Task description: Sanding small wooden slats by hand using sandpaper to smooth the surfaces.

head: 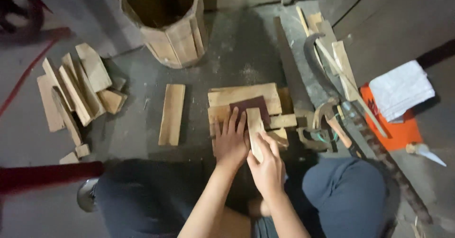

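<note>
Resting on stacked boards point(241, 96), sandpaper point(251, 109) pinned by flat, spread left hand point(231, 141). Right hand point(266, 164) closed on stave point(256, 132) over sheet. Risk: boards shift, stave skids, fingertips point(244, 120) scraped.

The strip point(255, 131) under my right hand point(268, 168) is pale, bare, matt wood. My left hand point(230, 143) presses on a dark reddish sheet point(251, 106) that looks gritty, like sandpaper, over raw wooden boards point(244, 93). The floor point(237, 48) is rough, dusty grey concrete.
</note>
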